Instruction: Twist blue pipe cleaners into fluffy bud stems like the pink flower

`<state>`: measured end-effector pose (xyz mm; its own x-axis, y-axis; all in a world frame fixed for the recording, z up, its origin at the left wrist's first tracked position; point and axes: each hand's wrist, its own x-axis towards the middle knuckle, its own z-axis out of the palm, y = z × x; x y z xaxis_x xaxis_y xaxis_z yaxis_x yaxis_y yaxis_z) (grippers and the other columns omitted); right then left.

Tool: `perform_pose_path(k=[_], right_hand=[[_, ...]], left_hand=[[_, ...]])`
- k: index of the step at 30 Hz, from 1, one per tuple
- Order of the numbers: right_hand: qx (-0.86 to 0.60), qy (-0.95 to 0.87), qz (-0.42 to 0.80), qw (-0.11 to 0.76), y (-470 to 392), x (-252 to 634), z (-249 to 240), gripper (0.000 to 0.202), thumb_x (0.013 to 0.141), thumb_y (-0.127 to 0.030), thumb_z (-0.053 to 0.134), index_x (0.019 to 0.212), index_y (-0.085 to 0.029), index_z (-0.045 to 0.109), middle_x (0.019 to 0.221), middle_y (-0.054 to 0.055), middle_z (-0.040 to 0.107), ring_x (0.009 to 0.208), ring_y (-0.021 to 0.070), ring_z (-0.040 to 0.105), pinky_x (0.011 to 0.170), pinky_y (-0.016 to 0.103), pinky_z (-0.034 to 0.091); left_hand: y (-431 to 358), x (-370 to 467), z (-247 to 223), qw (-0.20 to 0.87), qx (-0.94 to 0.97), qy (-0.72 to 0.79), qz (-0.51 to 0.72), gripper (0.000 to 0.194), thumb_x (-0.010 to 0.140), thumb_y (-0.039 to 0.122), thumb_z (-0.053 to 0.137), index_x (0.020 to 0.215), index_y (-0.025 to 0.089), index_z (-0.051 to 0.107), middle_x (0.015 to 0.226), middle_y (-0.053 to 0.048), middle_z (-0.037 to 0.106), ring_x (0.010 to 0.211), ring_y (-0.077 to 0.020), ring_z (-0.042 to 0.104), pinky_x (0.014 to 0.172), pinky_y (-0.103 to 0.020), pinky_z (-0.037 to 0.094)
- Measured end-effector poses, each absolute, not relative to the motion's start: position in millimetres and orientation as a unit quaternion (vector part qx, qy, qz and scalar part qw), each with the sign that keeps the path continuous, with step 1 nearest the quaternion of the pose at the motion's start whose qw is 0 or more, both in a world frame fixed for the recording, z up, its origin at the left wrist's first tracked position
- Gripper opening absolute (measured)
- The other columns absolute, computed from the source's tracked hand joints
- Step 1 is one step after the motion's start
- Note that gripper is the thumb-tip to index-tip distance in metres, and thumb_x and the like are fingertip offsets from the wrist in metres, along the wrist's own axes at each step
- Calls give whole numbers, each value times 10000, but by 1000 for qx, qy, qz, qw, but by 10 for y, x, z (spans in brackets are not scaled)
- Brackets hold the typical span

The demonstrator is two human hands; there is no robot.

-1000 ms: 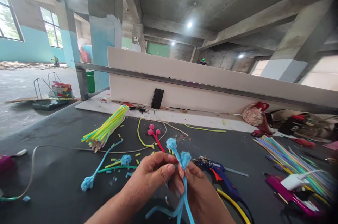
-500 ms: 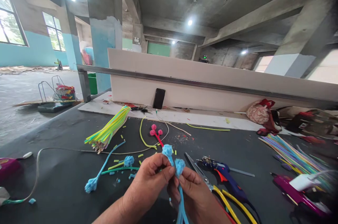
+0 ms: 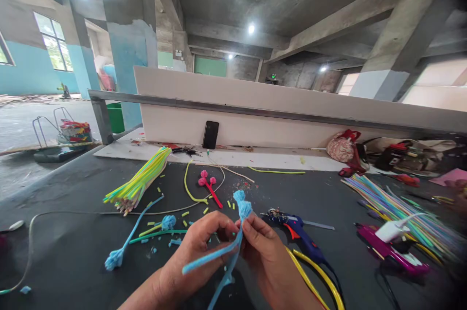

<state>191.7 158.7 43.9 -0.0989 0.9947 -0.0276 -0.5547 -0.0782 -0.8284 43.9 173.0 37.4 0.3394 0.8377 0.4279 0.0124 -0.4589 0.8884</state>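
Blue fuzzy stems with two bunched heads (image 3: 244, 209) are pinched between both hands above the dark table. My left hand (image 3: 206, 244) has its fingers closed on one stem, whose loose end sticks out to the lower left. My right hand (image 3: 264, 246) grips just below the heads, and another stem hangs down between the hands. Behind them lies a pink three-headed piece (image 3: 211, 188). To the left are a blue-headed stem (image 3: 115, 259) and a second blue head (image 3: 168, 223) beside green stems.
A blue glue gun (image 3: 306, 239) and yellow scissor handles (image 3: 321, 276) lie right of my hands. Yellow-green stems (image 3: 140, 178) are bundled at left, pastel stems (image 3: 394, 208) at right near a magenta tool (image 3: 392, 251). A phone (image 3: 210, 135) leans against the back board.
The view has turned slightly right. The two blue heads, apart before, now stand close together. One stem now points out to the lower left across my left hand.
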Motion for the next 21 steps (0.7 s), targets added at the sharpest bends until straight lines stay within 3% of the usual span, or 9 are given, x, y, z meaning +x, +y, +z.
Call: perform_pose_path(k=[6, 10, 16, 21], right_hand=[[-361, -393, 626, 569, 1572, 1921, 404, 223, 737, -295, 730, 619, -155, 603, 567, -40, 516, 556, 90, 420, 557, 217, 339], [-347, -441, 616, 553, 1532, 1875, 332, 138, 741, -275, 727, 723, -163, 648, 660, -29, 560, 641, 107, 447, 633, 230, 365], [-372, -408, 610, 569, 1527, 1800, 327, 155, 737, -311, 727, 707, -169, 671, 648, -18, 584, 629, 121, 474, 623, 250, 389], [-375, -378, 570, 625, 1539, 1814, 361, 142, 672, -314, 778, 693, -200, 697, 608, -20, 600, 605, 131, 506, 576, 248, 409]], left_hand=[[1758, 442, 300, 368, 710, 320, 508, 36, 781, 208, 607, 781, 178, 586, 731, 5, 589, 672, -121, 528, 640, -220, 436], [1747, 441, 269, 344, 696, 336, 533, 104, 820, 256, 566, 757, 174, 549, 695, 16, 544, 643, -111, 481, 623, -220, 409], [1719, 504, 308, 558, 559, 324, 521, 206, 877, 373, 499, 809, 179, 497, 694, 30, 509, 612, -90, 451, 587, -209, 380], [1729, 549, 345, 651, 526, 265, 479, 305, 738, 406, 682, 792, 152, 521, 689, 20, 543, 640, -90, 488, 617, -206, 385]])
